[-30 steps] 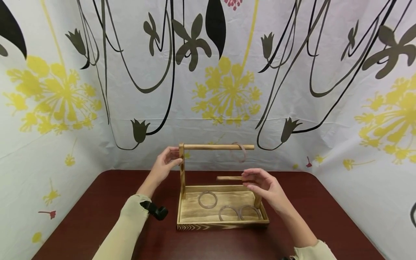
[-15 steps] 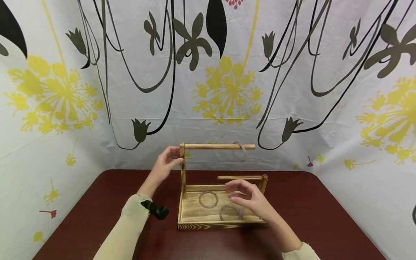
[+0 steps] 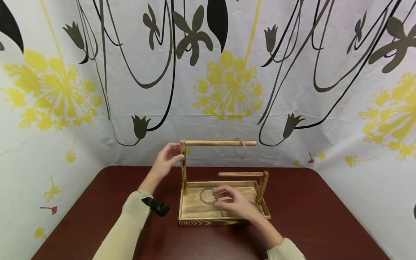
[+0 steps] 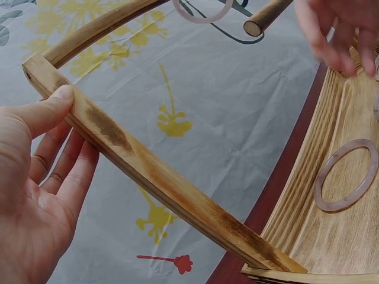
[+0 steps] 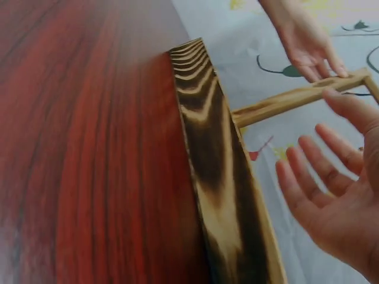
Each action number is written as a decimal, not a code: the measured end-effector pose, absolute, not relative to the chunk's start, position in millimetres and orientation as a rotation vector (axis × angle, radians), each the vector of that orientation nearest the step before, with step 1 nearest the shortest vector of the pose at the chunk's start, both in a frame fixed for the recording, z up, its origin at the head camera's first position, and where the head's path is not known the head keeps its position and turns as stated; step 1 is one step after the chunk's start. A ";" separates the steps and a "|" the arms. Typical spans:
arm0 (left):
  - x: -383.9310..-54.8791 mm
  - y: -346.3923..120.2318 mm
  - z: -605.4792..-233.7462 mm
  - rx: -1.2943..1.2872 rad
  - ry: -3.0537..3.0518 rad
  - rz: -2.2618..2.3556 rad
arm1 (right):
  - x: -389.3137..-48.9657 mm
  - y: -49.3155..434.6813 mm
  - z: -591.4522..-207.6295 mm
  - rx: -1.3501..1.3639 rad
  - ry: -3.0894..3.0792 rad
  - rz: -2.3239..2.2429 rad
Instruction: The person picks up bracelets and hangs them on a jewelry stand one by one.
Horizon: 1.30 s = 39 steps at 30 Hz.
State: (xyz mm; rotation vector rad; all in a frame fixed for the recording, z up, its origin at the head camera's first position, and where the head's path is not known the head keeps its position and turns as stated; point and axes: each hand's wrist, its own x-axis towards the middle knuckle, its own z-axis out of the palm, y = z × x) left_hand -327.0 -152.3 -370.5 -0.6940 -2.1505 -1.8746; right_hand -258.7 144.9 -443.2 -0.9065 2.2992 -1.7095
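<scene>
Head view: your right hand (image 3: 236,203) has dropped from beside the short rod (image 3: 240,174) and swung left, so it's now low over the tray (image 3: 211,222), at the near side of the lying ring (image 4: 337,206). Short rod and its short post (image 3: 262,186) show whole again; a second ago your fingers covered part of them. Right grip: fairly wide, thumb and fingers apart, nothing seen between them. From the head you look level with the ring's right edge, but the left wrist view puts your fingers apart from it, so no hold there. Ring lies flat on the tray floor, toward the tall-post end. My read: work has shifted from the short rod to that ring, and it isn't picked up. Left hand (image 3: 164,160) hasn't moved: you pinch the top of the tall post (image 3: 183,169), thumb on one face, fingers behind, narrow grip. Another ring, the hanging ring (image 3: 245,148), sits where it was, looped on the long rod (image 3: 211,143) near the free end. Arcs of other rings (image 3: 258,206) peek out around your right hand, mostly hidden. Tray stands on the dark red worktop (image 3: 312,216).
</scene>
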 end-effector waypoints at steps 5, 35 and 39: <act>-327.1 -153.4 -372.4 -0.694 -2.161 -1.867 | -267.1 131.9 -453.4 -0.778 2.466 -1.632; -330.2 -152.0 -371.3 -0.700 -2.154 -1.866 | -288.9 73.9 -454.7 -0.398 3.141 -0.519; -330.3 -151.8 -371.1 -0.694 -2.157 -1.862 | -289.3 70.3 -452.9 -0.406 3.086 -0.551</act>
